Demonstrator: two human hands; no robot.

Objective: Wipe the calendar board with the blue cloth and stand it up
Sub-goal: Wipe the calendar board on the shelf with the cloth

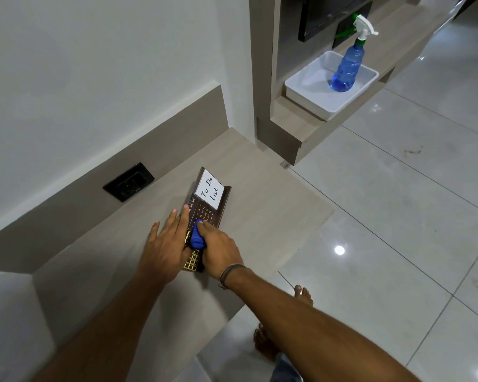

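Observation:
The dark brown calendar board lies flat on the wooden counter, with a white "To Do List" card on its far end and a gold grid at its near end. My right hand presses a bunched blue cloth onto the middle of the board. My left hand lies flat with fingers spread, resting on the board's left edge and the counter beside it. Both hands cover the middle of the board.
A black wall socket sits on the backsplash to the left. On a shelf at the upper right, a white tray holds a blue spray bottle. Tiled floor lies to the right, with my bare feet below the counter edge.

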